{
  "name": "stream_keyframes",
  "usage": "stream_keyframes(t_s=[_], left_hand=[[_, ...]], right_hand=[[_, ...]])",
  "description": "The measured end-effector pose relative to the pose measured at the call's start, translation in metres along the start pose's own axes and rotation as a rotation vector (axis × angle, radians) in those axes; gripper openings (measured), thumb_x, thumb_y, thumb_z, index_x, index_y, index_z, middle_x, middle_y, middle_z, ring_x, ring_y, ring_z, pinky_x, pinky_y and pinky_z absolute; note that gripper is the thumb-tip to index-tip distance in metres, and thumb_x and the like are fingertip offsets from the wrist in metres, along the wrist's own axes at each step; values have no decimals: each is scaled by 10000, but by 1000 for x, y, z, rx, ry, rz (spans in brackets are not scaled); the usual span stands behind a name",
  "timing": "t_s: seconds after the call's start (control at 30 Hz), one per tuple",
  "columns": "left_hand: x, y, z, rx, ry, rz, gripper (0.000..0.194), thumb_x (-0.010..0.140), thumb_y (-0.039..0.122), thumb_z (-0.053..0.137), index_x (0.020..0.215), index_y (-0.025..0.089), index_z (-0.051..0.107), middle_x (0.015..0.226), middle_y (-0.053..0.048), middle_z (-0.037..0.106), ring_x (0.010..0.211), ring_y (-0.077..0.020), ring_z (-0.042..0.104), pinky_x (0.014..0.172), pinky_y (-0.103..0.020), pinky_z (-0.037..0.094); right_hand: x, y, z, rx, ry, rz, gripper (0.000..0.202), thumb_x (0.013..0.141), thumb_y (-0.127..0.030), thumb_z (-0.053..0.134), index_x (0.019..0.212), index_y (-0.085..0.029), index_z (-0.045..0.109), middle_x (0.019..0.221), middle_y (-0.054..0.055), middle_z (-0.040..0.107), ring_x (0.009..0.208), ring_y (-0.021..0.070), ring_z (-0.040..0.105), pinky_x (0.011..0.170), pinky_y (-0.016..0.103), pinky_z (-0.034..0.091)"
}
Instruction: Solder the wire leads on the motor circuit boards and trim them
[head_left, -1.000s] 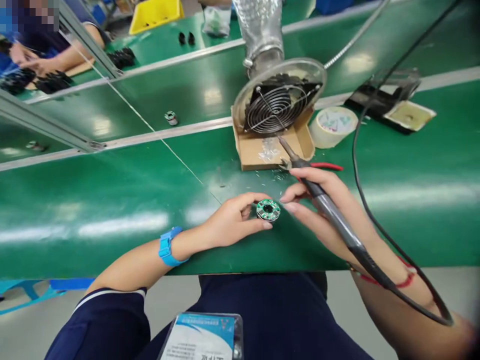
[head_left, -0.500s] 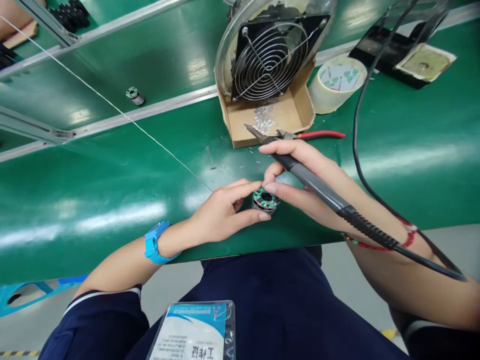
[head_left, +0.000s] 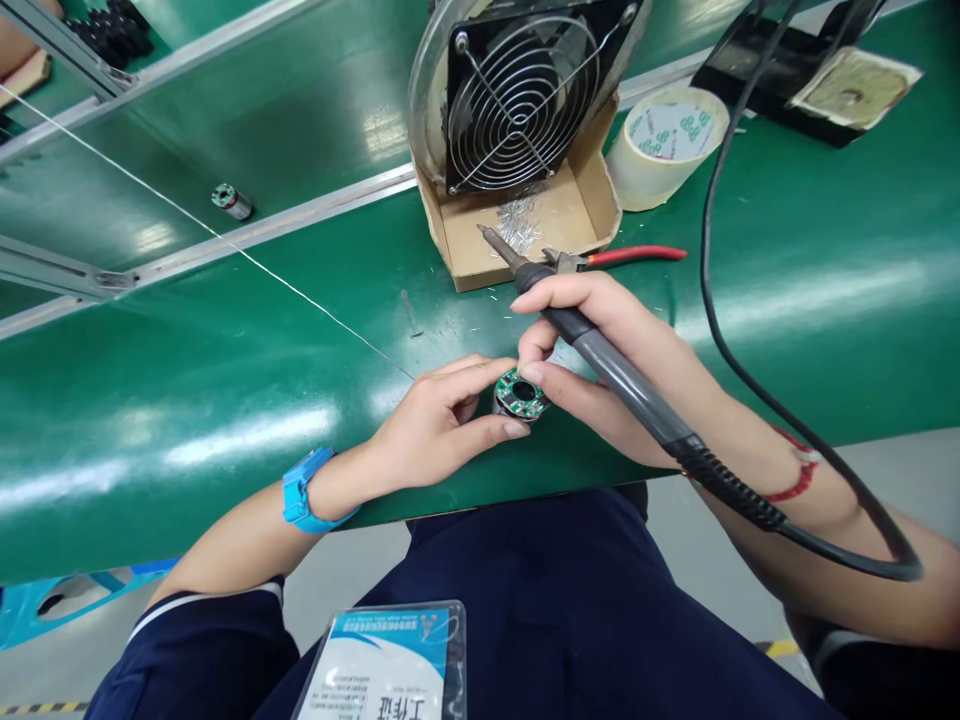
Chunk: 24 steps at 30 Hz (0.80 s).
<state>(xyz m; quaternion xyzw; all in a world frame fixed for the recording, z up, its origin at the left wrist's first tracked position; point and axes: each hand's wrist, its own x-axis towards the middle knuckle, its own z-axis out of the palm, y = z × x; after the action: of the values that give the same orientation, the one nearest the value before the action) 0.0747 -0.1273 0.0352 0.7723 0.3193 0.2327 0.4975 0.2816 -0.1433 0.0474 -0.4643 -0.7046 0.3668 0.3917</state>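
Note:
A small cylindrical motor (head_left: pixel 520 396) stands on the green bench with a ring-shaped green circuit board on top. My left hand (head_left: pixel 435 420) grips it from the left, thumb in front and fingers behind. A soldering iron (head_left: pixel 622 375) lies across my right hand (head_left: pixel 600 350), its bare tip pointing up and left, away from the motor. The thumb and a fingertip of that hand meet at the board's right edge; whether they pinch anything small there I cannot tell. A thin strand of solder wire (head_left: pixel 300 295) runs from the upper left down to behind my left hand.
Beyond my hands stands a fan (head_left: pixel 517 120) in a cardboard tray (head_left: pixel 480 270) holding cut wire bits. Red-handled cutters (head_left: pixel 630 256) lie beside it. Further right are a tape roll (head_left: pixel 667 150) and a soldering stand with a sponge (head_left: pixel 855 90). Another motor (head_left: pixel 232 202) sits behind the rail.
The whole view has shifted slightly, with the bench items appearing a little further left and up. Both hands keep nearly the same pose around the motor.

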Motion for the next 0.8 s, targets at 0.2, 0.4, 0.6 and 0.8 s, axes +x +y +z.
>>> stream_keyframes(t_s=[0.2, 0.4, 0.6, 0.8], left_hand=[[2, -8, -1, -26, -27, -35, 415, 914, 455, 677, 1237, 195, 662, 767, 36, 484, 599, -58, 390, 553, -198, 345], [9, -20, 2, 102, 114, -21, 339, 860, 275, 735, 1161, 186, 608, 898, 10, 532, 685, -73, 423, 614, -211, 370], [14, -35, 5, 56, 144, -224, 533, 815, 96, 594, 1298, 201, 394, 1231, -80, 533, 666, -45, 453, 618, -230, 430], [10, -36, 4, -296, 143, -197, 787, 730, 5, 479, 1381, 339, 189, 1432, -100, 401, 700, -27, 529, 586, -196, 483]], right_hand=[[2, 7, 4, 66, -44, -34, 314, 900, -165, 565, 1195, -239, 485, 818, -47, 604, 650, 57, 578, 639, 191, 507], [-5, 20, 16, -112, 124, -19, 565, 849, -407, 706, 1326, -230, 459, 1002, 36, 645, 949, 189, 647, 860, 359, 555], [-2, 34, 29, -526, 26, -79, 458, 890, -265, 567, 1338, -194, 503, 1104, 114, 680, 1011, 298, 628, 871, 489, 502], [1, 32, 33, -346, 13, -165, 546, 851, -162, 581, 1366, -264, 434, 1233, 61, 675, 1199, 257, 590, 998, 452, 468]])
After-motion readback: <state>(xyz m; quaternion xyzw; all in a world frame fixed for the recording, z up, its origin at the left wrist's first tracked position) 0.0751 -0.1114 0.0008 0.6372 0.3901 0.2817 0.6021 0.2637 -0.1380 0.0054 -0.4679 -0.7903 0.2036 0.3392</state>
